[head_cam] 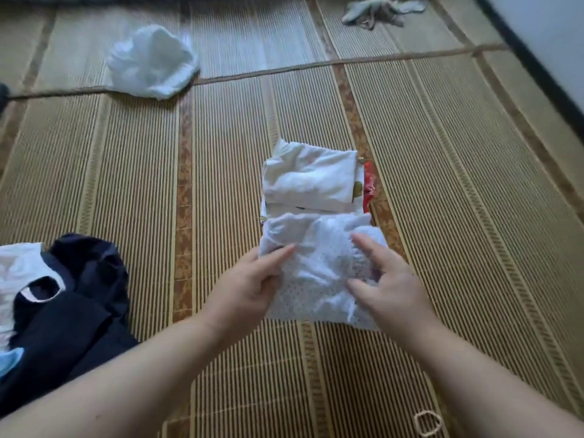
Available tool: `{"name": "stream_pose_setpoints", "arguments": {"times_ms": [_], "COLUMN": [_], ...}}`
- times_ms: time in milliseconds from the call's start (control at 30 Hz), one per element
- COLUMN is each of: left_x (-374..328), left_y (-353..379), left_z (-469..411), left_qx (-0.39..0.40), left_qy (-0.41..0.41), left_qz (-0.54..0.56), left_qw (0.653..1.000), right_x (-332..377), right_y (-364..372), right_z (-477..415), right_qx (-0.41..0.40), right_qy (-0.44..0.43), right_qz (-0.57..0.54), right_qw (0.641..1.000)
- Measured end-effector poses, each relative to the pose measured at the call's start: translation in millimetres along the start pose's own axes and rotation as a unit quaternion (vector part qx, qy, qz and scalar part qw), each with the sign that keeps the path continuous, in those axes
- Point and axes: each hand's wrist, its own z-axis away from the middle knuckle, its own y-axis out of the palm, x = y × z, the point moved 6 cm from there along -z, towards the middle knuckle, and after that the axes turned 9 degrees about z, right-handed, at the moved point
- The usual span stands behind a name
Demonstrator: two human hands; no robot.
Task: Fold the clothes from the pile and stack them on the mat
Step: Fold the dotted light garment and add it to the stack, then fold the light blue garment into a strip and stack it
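While both hands work at centre of the mat (pixel 442 184), a white dotted garment (pixel 319 273) lies partly folded betw. them. Left hand (pixel 249 289) pinches its left edge, thumb on top & fingers curled under the cloth; right hand (pixel 388 286) presses on its right side w/ fingers bent into the fabric, gripping a bunched bit. Touching the garment's far edge sits a folded stack (pixel 309 178), white piece on top, w/ a red item (pixel 368 184) showing at its right side. Pile (pixel 63 305) of dark navy & white clothes lies at lower left, near left forearm. Farther off: crumpled white cloth (pixel 151 61) upper left, grey rag (pixel 379 11) top right. Hair tie (pixel 426 423) lies near bottom edge.
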Motion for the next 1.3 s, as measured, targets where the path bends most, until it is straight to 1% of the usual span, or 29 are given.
{"name": "stream_pose_setpoints", "arguments": {"times_ms": [67,133,200,233,267,333,400,467,533,600,667,733,833,933,1000,1100,1200,1300], "left_x": [-25,-41,-46,-45,-41,-29,-13,5,21,29,33,32,16,1,-7,-10,-2,22], "left_y": [-17,-31,-43,-47,-48,-48,-42,-33,-30,-31,-34,-35,-42,-50,-55,-67,-101,-148], "left_z": [-32,-69,-106,-123,-137,-161,-175,-178,-178,-176,-172,-168,-155,-126,-94,-31,35,97], "left_qx": [-0.013,-0.016,-0.021,-0.023,-0.021,-0.015,-0.007,0.0,0.0,-0.008,-0.015,-0.029,-0.077,-0.078,-0.064,-0.036,-0.049,-0.08], "left_qy": [0.019,0.029,0.039,0.031,0.014,-0.029,-0.084,-0.134,-0.162,-0.175,-0.192,-0.199,-0.183,-0.16,-0.138,-0.118,-0.122,-0.16], "left_qz": [0.027,0.036,0.009,-0.013,-0.042,-0.099,-0.106,-0.153,-0.229,-0.267,-0.24,-0.166,-0.074,-0.052,-0.081,-0.192,-0.28,-0.315], "left_qw": [0.999,0.999,0.999,0.999,0.999,0.995,0.991,0.979,0.96,0.948,0.951,0.965,0.977,0.983,0.985,0.974,0.951,0.932], "right_x": [18,33,43,46,46,40,29,12,-1,-4,2,10,26,47,67,109,164,218], "right_y": [-28,-46,-52,-51,-46,-29,-10,6,11,9,4,-2,-10,-8,4,38,87,139], "right_z": [-24,-51,-84,-100,-115,-142,-156,-165,-169,-166,-162,-156,-139,-111,-87,-49,-11,25], "right_qx": [-0.051,-0.089,-0.109,-0.111,-0.105,-0.084,-0.036,0.022,0.078,0.106,0.097,0.065,0.012,-0.004,0.007,0.052,0.092,0.132], "right_qy": [-0.032,-0.044,-0.046,-0.046,-0.045,-0.034,-0.01,0.03,0.062,0.064,0.054,0.037,0.003,-0.026,-0.052,-0.112,-0.203,-0.284], "right_qz": [-0.008,0.014,0.044,0.045,0.044,0.082,0.113,0.13,0.223,0.303,0.316,0.314,0.326,0.326,0.317,0.328,0.334,0.351], "right_qw": [0.998,0.995,0.992,0.992,0.992,0.993,0.993,0.991,0.97,0.945,0.942,0.947,0.945,0.945,0.947,0.937,0.916,0.882]}}
